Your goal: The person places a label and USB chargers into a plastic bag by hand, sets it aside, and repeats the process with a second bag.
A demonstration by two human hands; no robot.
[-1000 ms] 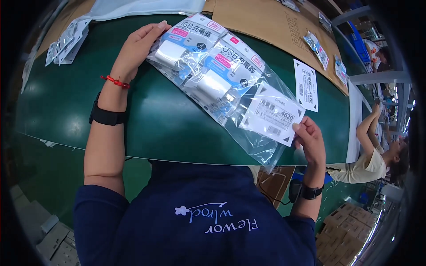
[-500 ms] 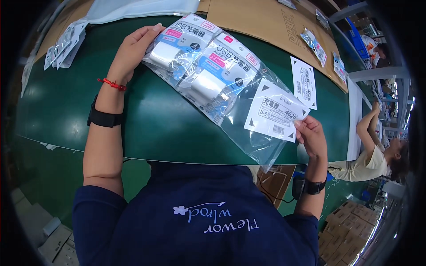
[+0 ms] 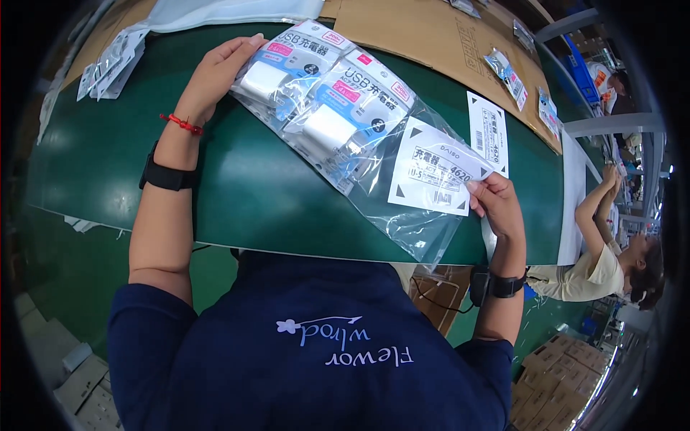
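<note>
A clear plastic bag (image 3: 402, 228) lies slantwise over the green table, holding USB charger packs with white charger bodies (image 3: 328, 129). At its far left end my left hand (image 3: 219, 72) is closed on the bag's edge, thumb on top. My right hand (image 3: 497, 204) pinches the lower right corner of a white printed label card (image 3: 431, 169), which overlaps the bag's right end beside the packs. Whether the card is wholly inside the film I cannot tell. A second label card (image 3: 488, 133) lies flat just beyond my right hand.
Cardboard (image 3: 438, 47) covers the table's far side, with charger packs (image 3: 506, 77) on it at the right. More packs (image 3: 115, 68) are stacked at the far left. A white plastic sheet (image 3: 230, 13) lies at the back. A co-worker (image 3: 593, 266) works at the right.
The label card and my right hand have shifted slightly left and away from me. The packs in the bag have moved a little to the left; my left hand keeps its hold.
</note>
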